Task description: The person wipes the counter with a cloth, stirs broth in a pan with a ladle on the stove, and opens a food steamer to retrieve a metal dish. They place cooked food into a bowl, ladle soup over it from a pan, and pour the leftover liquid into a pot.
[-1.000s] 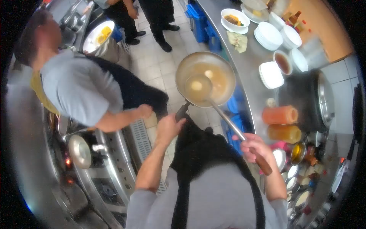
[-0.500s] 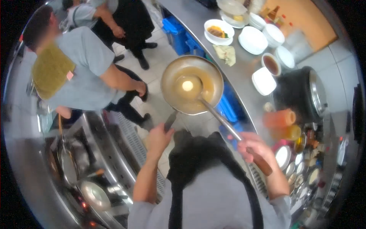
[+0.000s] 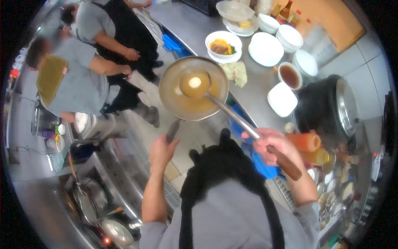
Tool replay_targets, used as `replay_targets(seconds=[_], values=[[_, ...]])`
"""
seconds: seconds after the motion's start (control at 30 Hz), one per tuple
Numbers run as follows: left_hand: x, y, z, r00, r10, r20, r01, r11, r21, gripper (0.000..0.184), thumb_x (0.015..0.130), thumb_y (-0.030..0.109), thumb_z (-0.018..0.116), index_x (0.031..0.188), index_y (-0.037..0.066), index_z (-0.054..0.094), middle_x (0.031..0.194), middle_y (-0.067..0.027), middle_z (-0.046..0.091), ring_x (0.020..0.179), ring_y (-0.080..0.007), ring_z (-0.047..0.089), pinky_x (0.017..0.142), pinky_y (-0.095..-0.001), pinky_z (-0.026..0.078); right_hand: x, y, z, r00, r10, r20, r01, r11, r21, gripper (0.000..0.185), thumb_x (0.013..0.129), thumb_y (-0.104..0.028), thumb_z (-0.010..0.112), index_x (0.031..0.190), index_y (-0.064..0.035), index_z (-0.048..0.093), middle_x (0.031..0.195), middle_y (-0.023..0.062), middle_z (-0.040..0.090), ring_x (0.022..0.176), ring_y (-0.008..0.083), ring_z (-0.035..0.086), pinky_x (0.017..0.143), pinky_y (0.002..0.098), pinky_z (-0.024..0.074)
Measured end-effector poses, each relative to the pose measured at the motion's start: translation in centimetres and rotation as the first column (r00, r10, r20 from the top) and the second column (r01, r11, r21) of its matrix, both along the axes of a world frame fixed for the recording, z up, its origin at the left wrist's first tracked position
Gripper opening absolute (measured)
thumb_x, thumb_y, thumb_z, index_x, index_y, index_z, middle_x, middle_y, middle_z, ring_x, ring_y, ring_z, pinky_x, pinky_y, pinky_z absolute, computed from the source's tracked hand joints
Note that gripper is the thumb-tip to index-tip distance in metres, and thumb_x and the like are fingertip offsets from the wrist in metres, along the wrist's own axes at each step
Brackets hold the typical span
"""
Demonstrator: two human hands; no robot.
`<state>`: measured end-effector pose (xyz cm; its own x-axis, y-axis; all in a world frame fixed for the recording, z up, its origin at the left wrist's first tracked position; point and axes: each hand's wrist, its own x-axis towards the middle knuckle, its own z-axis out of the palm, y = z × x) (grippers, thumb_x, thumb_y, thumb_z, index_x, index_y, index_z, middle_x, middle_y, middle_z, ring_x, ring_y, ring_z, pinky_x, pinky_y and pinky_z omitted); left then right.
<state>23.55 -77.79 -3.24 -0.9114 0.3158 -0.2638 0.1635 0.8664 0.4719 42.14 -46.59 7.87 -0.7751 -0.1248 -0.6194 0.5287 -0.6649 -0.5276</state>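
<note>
My left hand (image 3: 163,149) is closed around the dark handle of a round metal wok (image 3: 169,83), held up over the floor beside the counter. Brownish-yellow liquid (image 3: 213,91) lies in the wok. In my right hand (image 3: 271,146) is a long metal ladle (image 3: 232,115) with a wooden grip end, the fingers wrapped round its shaft. The ladle's bowl rests inside the wok, in the liquid. A bright pale spot shows in it; I cannot tell whether it is a reflection. Past the wok's right rim stands a white bowl (image 3: 210,41) with yellow, brown and green food.
The steel counter (image 3: 178,18) carries white bowls (image 3: 266,50), a bowl of brown sauce (image 3: 290,76), a crumpled cloth (image 3: 234,73), a large black pot (image 3: 317,106) and squeeze bottles (image 3: 304,142). Co-workers (image 3: 78,76) stand to the left. A stove with a pan (image 3: 117,232) is lower left.
My view has shifted toward the counter. The wok and ladle, still in my hands, are now closer to the bowl with food. The co-workers have moved slightly.
</note>
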Motion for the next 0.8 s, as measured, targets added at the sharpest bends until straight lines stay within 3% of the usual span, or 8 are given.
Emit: replay_targets(seconds=[0.1, 0.17, 0.27, 0.33, 0.5, 0.63, 0.8], values=[[-1.3, 2.3, 0.6, 1.000, 0.020, 0.003, -0.020, 0.999, -0.050, 0.042, 0.081, 0.040, 0.075, 0.087, 0.000, 0.065, 0.074, -0.0217, 0.064, 0.071, -0.0407, 0.062, 0.065, -0.0473, 0.048, -1.8, 2.9, 0.3, 0.999, -0.021, -0.048, 0.020, 1.000, -0.020, 0.041, 0.089, -0.008, 0.059, 0.128, 0.0042, 0.054, 0.068, 0.0014, 0.051, 0.040, 0.0085, 0.046, 0.035, 0.0238, 0.0362], [-2.2, 3.9, 0.6, 0.999, 0.039, 0.020, -0.037, 0.997, -0.069, 0.042, 0.081, 0.041, 0.074, 0.091, 0.001, 0.066, 0.076, -0.0213, 0.066, 0.075, -0.0410, 0.064, 0.067, -0.0471, 0.049, -3.4, 4.8, 1.3, 0.996, -0.064, -0.068, 0.062, 0.997, -0.041, 0.040, 0.090, -0.003, 0.054, 0.128, 0.0102, 0.052, 0.065, 0.0024, 0.049, 0.039, 0.0085, 0.047, 0.034, 0.0222, 0.0387], [-3.0, 5.1, 0.2, 0.998, 0.042, 0.044, -0.037, 0.992, -0.118, 0.040, 0.081, 0.040, 0.075, 0.089, 0.001, 0.066, 0.074, -0.0214, 0.065, 0.073, -0.0408, 0.063, 0.066, -0.0468, 0.048, -4.8, 7.6, 1.2, 0.991, -0.087, -0.101, 0.084, 0.996, -0.034, 0.043, 0.089, -0.006, 0.055, 0.130, 0.0069, 0.052, 0.068, 0.0019, 0.050, 0.038, 0.0087, 0.045, 0.034, 0.0226, 0.0360], [-3.4, 5.7, 0.1, 0.995, 0.096, 0.032, -0.094, 0.994, -0.047, 0.040, 0.081, 0.039, 0.076, 0.087, 0.001, 0.066, 0.071, -0.0210, 0.063, 0.071, -0.0410, 0.062, 0.064, -0.0462, 0.048, -5.6, 8.7, 0.9, 0.985, -0.118, -0.129, 0.117, 0.993, -0.019, 0.043, 0.089, -0.006, 0.054, 0.130, 0.0078, 0.051, 0.067, 0.0020, 0.050, 0.038, 0.0089, 0.045, 0.033, 0.0228, 0.0361], [-5.2, 6.4, 1.7, 0.996, 0.089, 0.034, -0.087, 0.995, -0.053, 0.039, 0.081, 0.036, 0.076, 0.087, 0.000, 0.065, 0.068, -0.0190, 0.061, 0.066, -0.0378, 0.061, 0.063, -0.0441, 0.047, -8.2, 10.6, -0.1, 0.969, -0.199, -0.147, 0.209, 0.976, 0.062, 0.047, 0.088, -0.008, 0.055, 0.132, 0.0092, 0.048, 0.064, 0.0015, 0.048, 0.038, 0.0090, 0.044, 0.032, 0.0236, 0.0348], [-7.7, 5.9, 2.4, 0.997, 0.041, 0.058, -0.033, 0.990, -0.134, 0.040, 0.081, 0.037, 0.076, 0.088, 0.000, 0.064, 0.068, -0.0188, 0.063, 0.068, -0.0386, 0.062, 0.063, -0.0447, 0.048, -10.3, 10.6, -1.6, 0.966, -0.227, -0.124, 0.253, 0.930, 0.267, 0.045, 0.087, -0.011, 0.058, 0.128, 0.0066, 0.051, 0.064, 0.0008, 0.050, 0.039, 0.0106, 0.045, 0.036, 0.0248, 0.0366], [-10.7, 5.8, 3.4, 0.997, 0.042, 0.069, -0.035, 0.995, -0.097, 0.041, 0.081, 0.038, 0.076, 0.086, 0.000, 0.063, 0.068, -0.0200, 0.062, 0.069, -0.0413, 0.062, 0.063, -0.0467, 0.048, -12.7, 10.2, -4.6, 0.968, -0.238, -0.080, 0.246, 0.832, 0.497, 0.040, 0.088, -0.009, 0.058, 0.126, 0.0032, 0.053, 0.067, 0.0015, 0.053, 0.041, 0.0121, 0.048, 0.040, 0.0252, 0.0405]])
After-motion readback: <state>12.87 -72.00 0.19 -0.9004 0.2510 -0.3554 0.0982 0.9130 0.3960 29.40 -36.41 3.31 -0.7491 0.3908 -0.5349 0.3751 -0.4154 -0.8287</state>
